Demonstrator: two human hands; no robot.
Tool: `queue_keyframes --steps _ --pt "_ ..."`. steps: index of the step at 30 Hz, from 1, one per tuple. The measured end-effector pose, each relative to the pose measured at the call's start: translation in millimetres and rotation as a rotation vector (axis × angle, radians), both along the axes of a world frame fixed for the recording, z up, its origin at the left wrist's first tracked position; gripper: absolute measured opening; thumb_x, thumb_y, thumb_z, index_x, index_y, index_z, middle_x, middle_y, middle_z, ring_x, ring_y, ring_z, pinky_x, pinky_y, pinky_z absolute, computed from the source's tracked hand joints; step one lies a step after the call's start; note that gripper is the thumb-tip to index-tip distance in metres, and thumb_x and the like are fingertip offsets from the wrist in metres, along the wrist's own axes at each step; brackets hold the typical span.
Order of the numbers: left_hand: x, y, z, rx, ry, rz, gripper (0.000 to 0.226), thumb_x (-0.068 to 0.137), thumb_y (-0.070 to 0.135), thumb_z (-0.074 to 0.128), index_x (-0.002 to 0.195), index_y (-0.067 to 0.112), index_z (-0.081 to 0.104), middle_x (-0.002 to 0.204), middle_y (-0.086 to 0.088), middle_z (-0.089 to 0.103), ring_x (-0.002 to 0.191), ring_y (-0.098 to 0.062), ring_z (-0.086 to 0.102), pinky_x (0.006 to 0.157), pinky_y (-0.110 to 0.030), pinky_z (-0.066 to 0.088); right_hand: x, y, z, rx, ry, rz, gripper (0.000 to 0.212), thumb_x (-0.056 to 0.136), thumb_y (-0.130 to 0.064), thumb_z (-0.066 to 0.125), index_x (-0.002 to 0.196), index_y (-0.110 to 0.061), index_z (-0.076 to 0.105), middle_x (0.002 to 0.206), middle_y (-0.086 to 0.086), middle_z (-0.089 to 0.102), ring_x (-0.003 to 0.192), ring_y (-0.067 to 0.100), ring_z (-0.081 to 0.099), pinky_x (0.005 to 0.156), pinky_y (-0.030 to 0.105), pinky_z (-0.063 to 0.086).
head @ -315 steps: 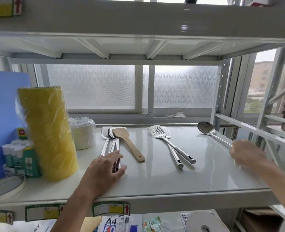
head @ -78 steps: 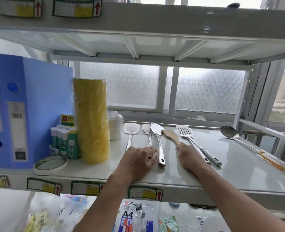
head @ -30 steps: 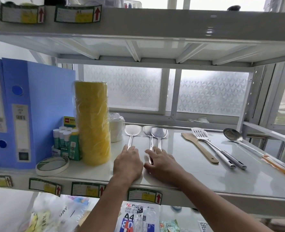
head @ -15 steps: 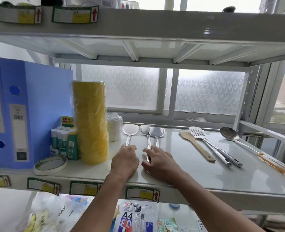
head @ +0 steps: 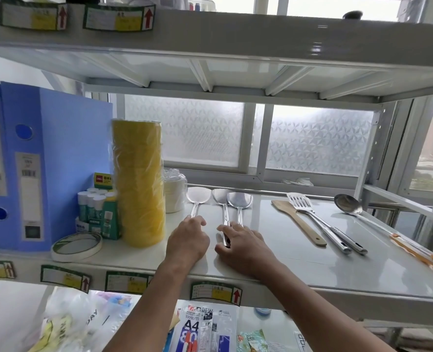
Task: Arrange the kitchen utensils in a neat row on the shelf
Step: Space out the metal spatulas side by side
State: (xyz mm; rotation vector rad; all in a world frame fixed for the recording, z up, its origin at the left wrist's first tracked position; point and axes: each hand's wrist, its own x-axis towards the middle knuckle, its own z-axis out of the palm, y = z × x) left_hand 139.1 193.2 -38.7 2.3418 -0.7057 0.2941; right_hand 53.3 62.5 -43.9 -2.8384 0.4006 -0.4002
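spatula handles (head: pixel 225 226) under hands, labels (head: pixel 214 292) blurred

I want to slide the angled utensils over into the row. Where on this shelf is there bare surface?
The widest bare patch lies between the right hand and the wooden spatula. The front strip of the shelf, below the slotted turners and ladle, is also bare. The left end is crowded: yellow tape stack, glue sticks, binders.

White shelf (head: pixel 299 270) carries spatulas (head: pixel 220 199), ladle (head: pixel 347 204) (tape (head: pixel 138 184) leftward).
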Motion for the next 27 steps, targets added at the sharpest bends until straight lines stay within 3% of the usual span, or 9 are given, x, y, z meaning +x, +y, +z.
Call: queue_keyframes --steps 7,10,12,15,18,21,23,27 --pt "-5.6 0.8 0.3 0.028 -0.132 -0.025 0.041 0.090 0.014 0.053 0.129 0.019 0.061 0.135 -0.007 0.062 0.117 -0.026 0.060 0.103 -0.039 0.039 0.0 -0.4 -0.8 0.001 -0.012 0.018 0.068 0.084 -0.060 0.033 0.146 -0.035 0.045 0.143 -0.002 0.052 0.135 0.024 0.045 0.115 0.044 0.030" --pt "-10.4 -0.8 2.3 0.050 -0.245 -0.188 0.046 0.089 0.008 0.051 0.131 0.024 0.062 0.149 -0.011 0.052 0.143 -0.023 0.041 0.115 -0.041 0.026 -3.6 0.5 0.6 0.049 -0.035 0.023 0.068 0.088 -0.063 0.027 0.148 -0.035 0.043 0.140 -0.001 0.055 0.132 0.024 0.049 0.113 0.046 0.032" --pt "-14.1 0.3 4.4 0.089 -0.290 -0.265 0.050 0.093 0.008 0.048 0.137 0.028 0.059 0.153 -0.012 0.047 0.146 -0.022 0.037 0.118 -0.038 0.021 -3.4 -0.1 2.4 0.101 -0.039 0.015 0.057 0.093 -0.056 0.026 0.142 -0.033 0.044 0.133 0.000 0.057 0.127 0.025 0.052 0.110 0.046 0.036" --pt "-11.3 -1.4 1.9 0.156 -0.328 -0.288 0.052 0.096 0.019 0.047 0.146 0.033 0.050 0.155 -0.010 0.045 0.139 -0.026 0.046 0.117 -0.037 0.024 -2.3 -4.5 3.5 0.171 -0.053 -0.004 0.043 0.096 -0.039 0.026 0.131 -0.026 0.048 0.128 0.002 0.057 0.121 0.025 0.055 0.104 0.046 0.040" --pt "-6.6 -4.8 -2.9 0.213 -0.292 -0.312 0.051 0.097 0.043 0.040 0.148 0.042 0.043 0.153 -0.006 0.049 0.136 -0.030 0.049 0.116 -0.043 0.030 -3.5 -14.2 0.7 0.175 -0.048 -0.011 0.043 0.088 -0.039 0.025 0.116 -0.023 0.052 0.121 0.000 0.056 0.114 0.021 0.055 0.101 0.047 0.043" --pt "-7.9 -5.8 -2.4 0.229 -0.310 -0.376 0.053 0.096 0.048 0.038 0.148 0.040 0.042 0.149 0.002 0.053 0.142 -0.015 0.044 0.113 -0.041 0.030 1.3 -30.4 -8.1 0.157 0.005 -0.005 0.041 0.086 -0.042 0.019 0.103 -0.024 0.051 0.109 -0.001 0.054 0.108 0.020 0.053 0.101 0.047 0.045" --pt "-12.0 -3.8 0.8 0.215 -0.323 -0.423 0.050 0.097 0.044 0.042 0.145 0.035 0.050 0.147 0.007 0.055 0.140 -0.009 0.045 0.112 -0.039 0.033 0.3 -33.5 -8.7 0.141 0.044 -0.009 0.049 0.090 -0.036 0.018 0.112 -0.016 0.057 0.121 0.005 0.057 0.122 0.025 0.049 0.108 0.048 0.042" --pt "-17.7 0.1 5.3 0.208 -0.308 -0.459 0.049 0.095 0.050 0.047 0.137 0.028 0.062 0.145 0.011 0.056 0.132 -0.011 0.054 0.108 -0.034 0.044 -14.9 -31.5 0.6 0.109 0.099 -0.023 0.058 0.094 -0.026 0.019 0.133 0.001 0.053 0.151 0.020 0.046 0.155 0.023 0.019 0.122 0.043 0.027"
